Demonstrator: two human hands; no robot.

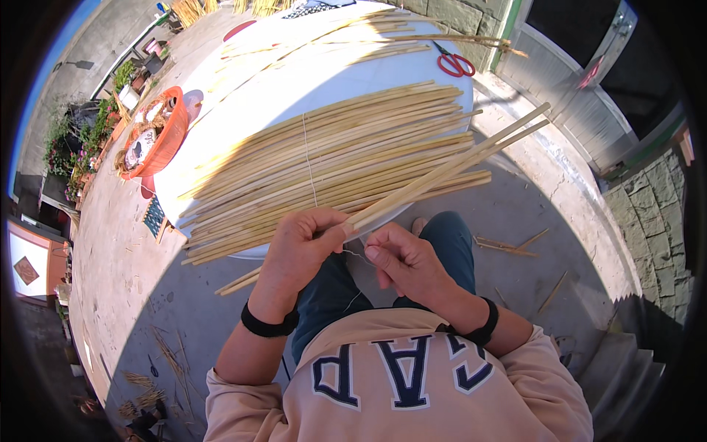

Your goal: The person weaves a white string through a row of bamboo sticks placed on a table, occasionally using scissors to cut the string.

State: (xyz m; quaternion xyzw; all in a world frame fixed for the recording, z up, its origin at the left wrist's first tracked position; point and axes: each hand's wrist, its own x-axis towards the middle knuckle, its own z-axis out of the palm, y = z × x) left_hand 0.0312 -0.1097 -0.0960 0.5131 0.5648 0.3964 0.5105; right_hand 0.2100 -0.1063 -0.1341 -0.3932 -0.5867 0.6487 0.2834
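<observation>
My left hand (298,247) is closed round a pair of long pale stalks (442,173), which slant up to the right past the table's edge. Their other ends show low on the left. A thin white string (358,256) runs from under the left hand to my right hand (409,259), whose thumb and forefinger pinch it. Just beyond both hands, a row of straight dry stalks (383,140) lies side by side on the white table (324,92). Another thin string (308,151) crosses that row near its middle.
Red-handled scissors (456,65) lie at the table's far right. Loose stalks (368,37) are spread at the back. An orange basin (171,136) with bundled things stands left of the table. Stalk scraps (508,245) litter the floor; steps (626,383) rise at lower right.
</observation>
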